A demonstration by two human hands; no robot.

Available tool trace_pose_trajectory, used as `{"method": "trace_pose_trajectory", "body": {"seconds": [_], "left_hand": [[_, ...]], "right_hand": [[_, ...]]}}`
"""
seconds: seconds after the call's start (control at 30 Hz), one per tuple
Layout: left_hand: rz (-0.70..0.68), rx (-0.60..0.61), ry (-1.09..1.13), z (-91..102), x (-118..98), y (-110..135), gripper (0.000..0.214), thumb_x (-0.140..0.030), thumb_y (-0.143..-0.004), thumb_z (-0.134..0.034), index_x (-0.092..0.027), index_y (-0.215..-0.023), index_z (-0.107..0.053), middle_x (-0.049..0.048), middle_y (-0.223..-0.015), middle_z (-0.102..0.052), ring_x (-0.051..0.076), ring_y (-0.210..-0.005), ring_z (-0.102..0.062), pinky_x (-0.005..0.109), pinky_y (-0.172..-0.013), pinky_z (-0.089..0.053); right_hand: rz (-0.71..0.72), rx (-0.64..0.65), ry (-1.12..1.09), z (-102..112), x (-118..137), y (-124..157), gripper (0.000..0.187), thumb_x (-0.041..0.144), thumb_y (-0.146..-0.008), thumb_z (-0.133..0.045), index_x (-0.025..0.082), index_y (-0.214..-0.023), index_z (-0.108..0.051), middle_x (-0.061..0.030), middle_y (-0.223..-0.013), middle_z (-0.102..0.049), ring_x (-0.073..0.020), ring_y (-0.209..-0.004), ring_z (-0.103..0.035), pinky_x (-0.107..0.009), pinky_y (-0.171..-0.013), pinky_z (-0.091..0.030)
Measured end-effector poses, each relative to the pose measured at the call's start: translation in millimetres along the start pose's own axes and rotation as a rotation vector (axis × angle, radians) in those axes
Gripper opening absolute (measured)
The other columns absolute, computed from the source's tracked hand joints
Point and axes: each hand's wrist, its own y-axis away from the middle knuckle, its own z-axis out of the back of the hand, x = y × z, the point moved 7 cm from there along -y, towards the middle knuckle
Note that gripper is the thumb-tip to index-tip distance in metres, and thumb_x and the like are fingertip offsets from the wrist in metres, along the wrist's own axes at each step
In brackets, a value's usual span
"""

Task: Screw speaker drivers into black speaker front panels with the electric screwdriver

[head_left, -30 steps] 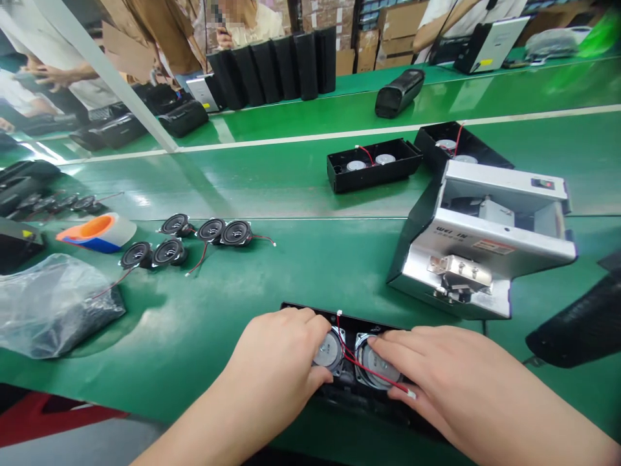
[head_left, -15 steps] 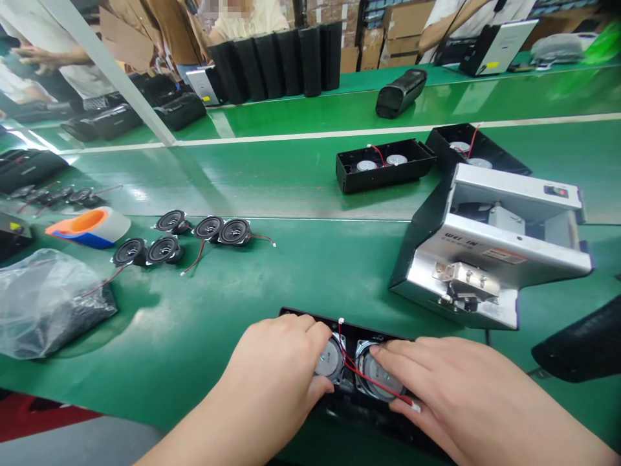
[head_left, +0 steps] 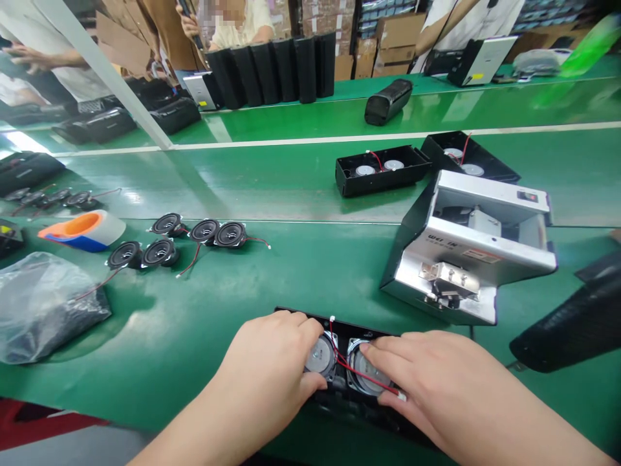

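Note:
A black speaker housing point(head_left: 342, 402) lies open side up at the table's near edge, with two round speaker drivers seated in it, magnets upward. My left hand point(head_left: 274, 362) curls over the left speaker driver point(head_left: 320, 356), fingers at its far edge and thumb at its near edge. On the right speaker driver point(head_left: 367, 374), my right hand point(head_left: 431, 378) is closed in a similar way, fingers on top and thumb near the rim. Red wires point(head_left: 356, 371) with white plugs cross both drivers. My hands cover the outer ends of the housing.
Loose speaker drivers point(head_left: 160, 252) lie left of centre, near a tape roll point(head_left: 80, 231) and a plastic bag point(head_left: 48, 310). A silver machine point(head_left: 466, 252) stands at right, beside a black mesh-covered part point(head_left: 567, 330). Two filled housings point(head_left: 383, 171) sit behind; co-workers stand across the line.
The view has shifted slightly, so the bench things appear further left. My hands keep their grip on the drivers. Across the line, a person's raised hand with a dark object has come into view.

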Motion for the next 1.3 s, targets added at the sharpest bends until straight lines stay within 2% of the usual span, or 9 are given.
{"method": "trace_pose_trajectory", "body": {"seconds": [0.17, 0.37, 0.53, 0.7, 1.0, 1.2, 1.27, 1.3], "left_hand": [[-0.003, -0.012, -0.029, -0.6, -0.1, 2.0, 0.04, -0.035, -0.081, -0.098, -0.025, -0.113, -0.076, 0.0013, -0.107, -0.079, 0.033, -0.1, -0.074, 0.048, -0.086, -0.058], [-0.027, -0.016, 0.023, 3.3, 2.7, 9.9, 0.053, -0.031, -0.081, -0.098, -0.027, -0.127, -0.073, 0.0014, -0.117, -0.078, 0.032, -0.107, -0.072, 0.047, -0.092, -0.056], [-0.02, -0.028, 0.019, 4.3, 5.3, 10.8, 0.034, -0.025, -0.088, -0.091, -0.026, -0.118, -0.076, 0.0013, -0.114, -0.078, 0.03, -0.106, -0.071, 0.046, -0.092, -0.055], [-0.01, -0.05, 0.024, 2.6, 3.6, 10.9, 0.036, -0.027, -0.086, -0.093, -0.025, -0.119, -0.077, 0.0019, -0.115, -0.078, 0.031, -0.107, -0.072, 0.048, -0.094, -0.056], [0.0, -0.083, 0.047, 0.9, 4.7, 12.1, 0.037, -0.027, -0.085, -0.093, -0.026, -0.119, -0.079, 0.0011, -0.114, -0.079, 0.031, -0.107, -0.072, 0.047, -0.094, -0.056], [-0.003, -0.106, 0.05, 3.5, 4.7, 12.9, 0.037, -0.025, -0.083, -0.094, -0.027, -0.117, -0.079, 0.0005, -0.113, -0.079, 0.03, -0.106, -0.071, 0.047, -0.093, -0.057], [-0.005, -0.137, 0.076, 4.4, 5.6, 15.0, 0.04, -0.022, -0.083, -0.093, -0.028, -0.12, -0.078, 0.0006, -0.113, -0.078, 0.03, -0.107, -0.071, 0.048, -0.093, -0.057], [-0.011, -0.166, 0.1, 4.8, 6.1, 16.6, 0.041, -0.02, -0.085, -0.091, -0.028, -0.122, -0.077, 0.0008, -0.114, -0.077, 0.03, -0.107, -0.07, 0.048, -0.094, -0.057]], "right_hand": [[-0.013, -0.024, 0.062, -3.0, 2.6, 2.6, 0.054, 0.021, -0.077, -0.096, 0.026, -0.123, -0.068, 0.0021, -0.107, -0.079, -0.0283, -0.077, -0.073, -0.045, -0.058, -0.051], [-0.059, -0.013, 0.036, -8.3, 3.0, 4.5, 0.05, 0.028, -0.084, -0.095, 0.025, -0.128, -0.071, 0.0001, -0.115, -0.079, -0.0286, -0.084, -0.073, -0.049, -0.069, -0.057], [-0.078, -0.008, 0.04, -5.3, 4.5, -0.9, 0.051, 0.029, -0.077, -0.101, 0.025, -0.12, -0.075, 0.0032, -0.107, -0.08, -0.0274, -0.084, -0.074, -0.047, -0.073, -0.058], [-0.089, 0.009, 0.041, -8.1, 3.8, -3.1, 0.054, 0.028, -0.077, -0.101, 0.024, -0.125, -0.077, 0.0006, -0.115, -0.082, -0.0289, -0.088, -0.077, -0.047, -0.076, -0.06], [-0.103, 0.074, 0.039, -11.5, 3.1, -5.1, 0.053, 0.028, -0.081, -0.098, 0.024, -0.129, -0.076, -0.0018, -0.116, -0.082, -0.0314, -0.09, -0.077, -0.05, -0.078, -0.062], [-0.081, -0.003, 0.031, -1.7, 6.3, -8.9, 0.048, 0.028, -0.074, -0.102, 0.024, -0.115, -0.077, 0.0, -0.102, -0.081, -0.0319, -0.082, -0.076, -0.05, -0.071, -0.063], [-0.046, -0.047, 0.014, 4.8, 8.4, 0.1, 0.053, 0.029, -0.076, -0.101, 0.025, -0.121, -0.074, -0.0001, -0.115, -0.081, -0.0301, -0.091, -0.077, -0.048, -0.078, -0.065], [-0.021, -0.087, -0.004, 9.2, 9.7, 7.5, 0.053, 0.029, -0.081, -0.097, 0.026, -0.128, -0.071, -0.0004, -0.125, -0.079, -0.0284, -0.1, -0.077, -0.046, -0.084, -0.066]]}}
